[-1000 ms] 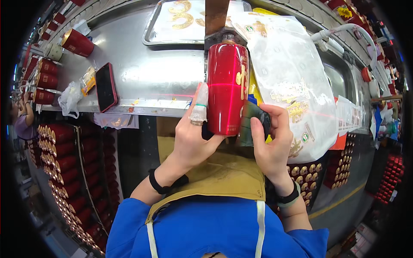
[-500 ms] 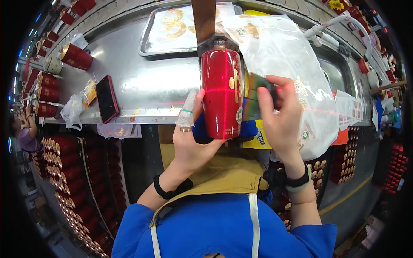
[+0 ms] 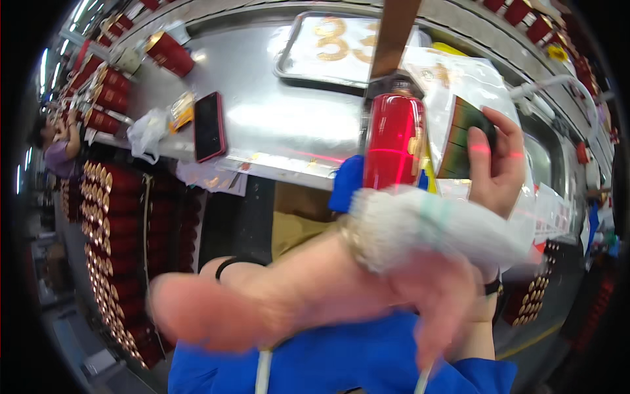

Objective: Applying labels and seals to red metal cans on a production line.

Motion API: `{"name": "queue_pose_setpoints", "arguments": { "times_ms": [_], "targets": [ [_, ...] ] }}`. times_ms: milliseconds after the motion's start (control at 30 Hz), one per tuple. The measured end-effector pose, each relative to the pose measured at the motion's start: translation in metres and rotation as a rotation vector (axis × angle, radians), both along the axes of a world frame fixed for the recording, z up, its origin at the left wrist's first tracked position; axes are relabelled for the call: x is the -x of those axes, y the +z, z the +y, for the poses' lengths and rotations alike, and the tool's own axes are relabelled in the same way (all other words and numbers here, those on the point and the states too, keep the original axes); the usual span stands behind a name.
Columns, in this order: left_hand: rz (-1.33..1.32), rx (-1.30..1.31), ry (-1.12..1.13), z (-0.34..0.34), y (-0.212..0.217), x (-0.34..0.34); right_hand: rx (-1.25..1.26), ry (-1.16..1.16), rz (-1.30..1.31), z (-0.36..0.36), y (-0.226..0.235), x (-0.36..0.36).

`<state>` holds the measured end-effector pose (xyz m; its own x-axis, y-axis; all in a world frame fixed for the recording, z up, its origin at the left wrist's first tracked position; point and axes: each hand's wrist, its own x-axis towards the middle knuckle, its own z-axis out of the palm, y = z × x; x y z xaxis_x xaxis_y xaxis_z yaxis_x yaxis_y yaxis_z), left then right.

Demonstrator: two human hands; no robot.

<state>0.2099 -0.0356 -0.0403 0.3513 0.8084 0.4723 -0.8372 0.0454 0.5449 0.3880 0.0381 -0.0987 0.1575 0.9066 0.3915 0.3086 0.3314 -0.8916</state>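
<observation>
A glossy red bottle [image 3: 394, 144] with gold markings sits with its neck end at a dark clamp [image 3: 396, 84] on a brown bar. Red laser lines cross it. Right of the bottle, my right hand [image 3: 499, 161] pinches a thin dark card with grid lines [image 3: 462, 141], thumb on its face. Close to the camera and blurred, my left hand [image 3: 328, 276] is raised, its thumb and bandaged finger [image 3: 446, 223] stretched apart. Nothing shows in it. It covers the bottle's lower end and part of my right forearm.
A metal tray [image 3: 282, 65] with gold figures on a white sheet lies at the back. On the steel bench are a phone [image 3: 209, 125], a plastic bag [image 3: 148, 134] and a red cup-shaped container [image 3: 169, 54]. White plastic sheeting [image 3: 485, 75] covers the right side. Stacked red bottles [image 3: 118, 249] stand below left.
My left hand has let go of the bottle and come up toward the camera. My right hand keeps the card beside the bottle. The whole view has shifted, with the bench now farther right.
</observation>
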Motion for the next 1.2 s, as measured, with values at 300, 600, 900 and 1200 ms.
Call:
{"name": "queue_pose_setpoints", "arguments": {
  "times_ms": [300, 600, 900, 1200],
  "targets": [
    [-0.145, -0.086, -0.181, 0.001, 0.017, -0.007, 0.021, 0.022, -0.038, -0.015, -0.013, -0.016],
    [-0.126, -0.089, -0.155, 0.002, 0.009, 0.000, -0.008, 0.087, -0.146, -0.010, -0.023, -0.015],
    [0.982, -0.305, 0.555, 0.042, -0.072, 0.056, -0.553, 0.379, -0.668, 0.011, -0.021, -0.005],
    [1.228, -0.268, 0.780, 0.027, -0.139, 0.028, -0.539, 0.238, -0.762, 0.072, -0.006, -0.013]
  ]
}}
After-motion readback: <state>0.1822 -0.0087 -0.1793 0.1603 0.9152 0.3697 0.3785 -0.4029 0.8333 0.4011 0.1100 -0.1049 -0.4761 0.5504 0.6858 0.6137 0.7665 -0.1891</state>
